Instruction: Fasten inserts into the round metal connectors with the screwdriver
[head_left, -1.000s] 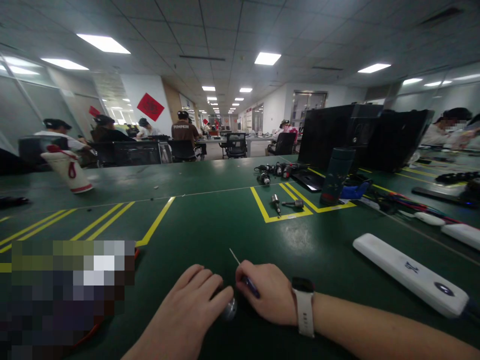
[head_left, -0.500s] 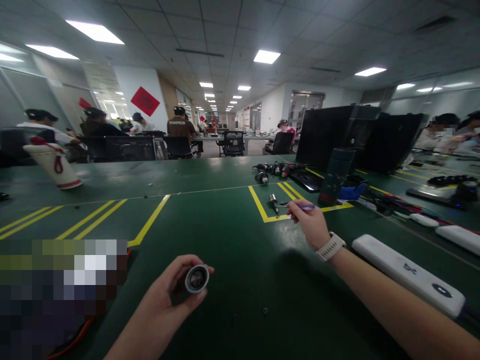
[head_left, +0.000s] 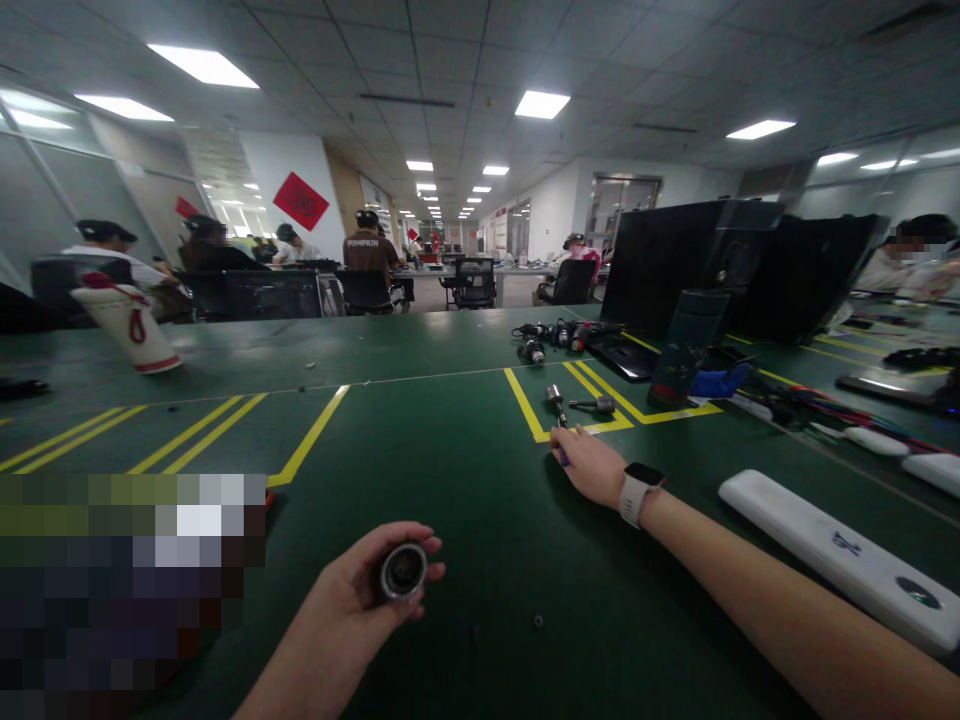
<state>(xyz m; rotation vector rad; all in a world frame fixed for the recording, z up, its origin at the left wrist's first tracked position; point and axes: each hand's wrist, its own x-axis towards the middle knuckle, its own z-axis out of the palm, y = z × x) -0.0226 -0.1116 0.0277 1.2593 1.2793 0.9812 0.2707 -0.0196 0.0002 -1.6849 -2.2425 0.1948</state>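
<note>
My left hand point(head_left: 352, 590) is closed around a round metal cylinder point(head_left: 403, 572), whose hollow end faces me. My right hand point(head_left: 589, 466), with a watch on the wrist, is low over the table at the front line of a yellow-taped area. Its fingers are closed on a slim purple-handled tool point(head_left: 563, 456); most of the tool is hidden. Just beyond the fingertips lies a metal part with a shaft point(head_left: 555, 398). Right of it is a second metal part with a thin stem point(head_left: 598, 404). A small nut-like ring point(head_left: 538, 621) lies nearer me.
On the green table point(head_left: 420, 450) stand a dark bottle point(head_left: 681, 345) and black cases point(head_left: 675, 262) at right. A white power strip point(head_left: 832, 550) lies by my right forearm. Several metal parts point(head_left: 534, 350) lie farther back. A white cup point(head_left: 127, 325) stands far left. People sit beyond.
My right hand has moved left and toward me, uncovering the second metal part. The purple handle has swung round in its fingers. My left hand keeps the cylinder, slightly turned.
</note>
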